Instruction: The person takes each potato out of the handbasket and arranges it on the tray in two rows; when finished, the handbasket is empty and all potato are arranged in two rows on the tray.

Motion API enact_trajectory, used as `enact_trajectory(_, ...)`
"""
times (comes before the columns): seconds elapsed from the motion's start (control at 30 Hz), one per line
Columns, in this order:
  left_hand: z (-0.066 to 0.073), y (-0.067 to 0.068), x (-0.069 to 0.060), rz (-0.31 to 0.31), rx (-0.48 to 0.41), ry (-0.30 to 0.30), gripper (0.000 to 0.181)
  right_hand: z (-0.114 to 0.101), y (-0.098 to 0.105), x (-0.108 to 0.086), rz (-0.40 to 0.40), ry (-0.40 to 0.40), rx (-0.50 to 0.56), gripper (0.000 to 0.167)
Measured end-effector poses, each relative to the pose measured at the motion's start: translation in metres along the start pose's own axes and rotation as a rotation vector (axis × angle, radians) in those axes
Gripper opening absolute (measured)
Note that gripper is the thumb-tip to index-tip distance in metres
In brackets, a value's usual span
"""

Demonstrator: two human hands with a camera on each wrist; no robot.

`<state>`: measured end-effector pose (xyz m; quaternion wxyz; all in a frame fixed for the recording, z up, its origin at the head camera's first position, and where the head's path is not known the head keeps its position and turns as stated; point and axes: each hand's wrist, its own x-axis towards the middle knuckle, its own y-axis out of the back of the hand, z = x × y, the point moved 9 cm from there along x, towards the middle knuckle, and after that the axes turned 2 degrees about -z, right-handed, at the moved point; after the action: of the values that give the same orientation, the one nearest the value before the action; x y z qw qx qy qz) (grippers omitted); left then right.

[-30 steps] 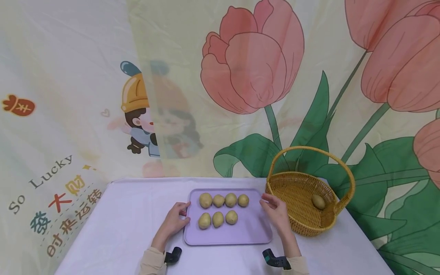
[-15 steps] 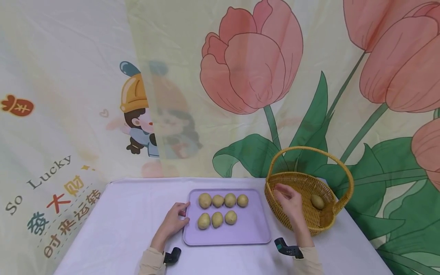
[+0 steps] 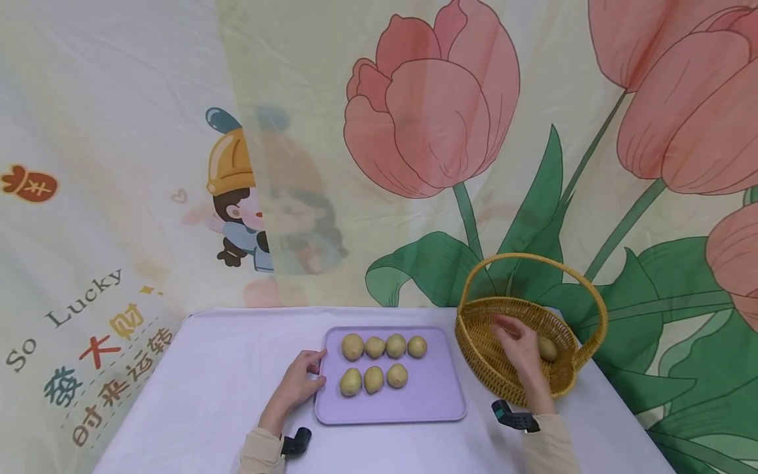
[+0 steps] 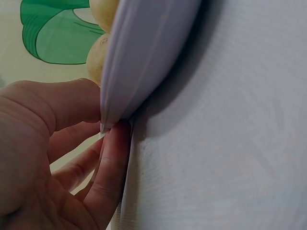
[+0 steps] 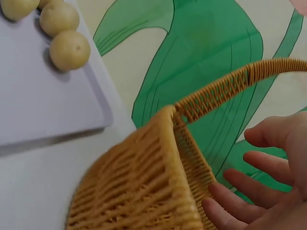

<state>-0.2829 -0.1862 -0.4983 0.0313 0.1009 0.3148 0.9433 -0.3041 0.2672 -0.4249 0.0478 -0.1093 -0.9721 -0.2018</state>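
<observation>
My left hand (image 3: 298, 382) holds the left edge of a lilac tray (image 3: 435, 398). In the left wrist view its thumb lies at the rim (image 4: 109, 112), with a finger tucked underneath. On the tray, several potatoes (image 3: 396, 345) form a back row, and three more potatoes (image 3: 374, 380) stand in front. My right hand (image 3: 521, 350) is over a wicker basket (image 3: 488, 378) and holds nothing; the right wrist view shows its fingers (image 5: 254, 189) spread and slightly bent. One potato (image 3: 547, 349) lies in the basket, partly hidden behind that hand.
The basket's tall arched handle (image 3: 535, 255) rises above the right hand. A white cloth (image 3: 237, 355) covers the table. Behind it hangs a printed curtain with large tulips (image 3: 438, 118).
My right hand has left the tray's right edge and moved right, over the basket. My left hand has stayed at the tray, and the potatoes keep their places.
</observation>
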Motion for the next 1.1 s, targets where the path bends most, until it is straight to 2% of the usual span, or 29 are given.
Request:
enact_trajectory(0.17, 0.0, 0.0, 0.0, 0.003, -0.002, -0.004, 0.057, 0.008, 0.008, 0.005, 0.006, -0.024, -0.017, 0.042)
enact_trajectory(0.33, 0.0, -0.001, -0.001, 0.004, -0.007, -0.008, 0.057, 0.017, 0.022, 0.01, 0.073, -0.083, -0.047, 0.042)
enact_trajectory(0.6, 0.001, 0.0, -0.001, 0.013, -0.007, -0.018, 0.057, 0.036, 0.038, 0.017, 0.11, -0.129, -0.001, 0.047)
enact_trajectory(0.83, 0.002, 0.001, -0.001, 0.008, -0.005, -0.02, 0.057, 0.047, 0.049, 0.015, 0.147, -0.161, -0.032, 0.048)
enact_trajectory(1.1, 0.002, 0.001, -0.001, 0.013, -0.009, -0.021, 0.057, 0.053, 0.064, 0.013, 0.23, -0.185, -0.067, 0.051)
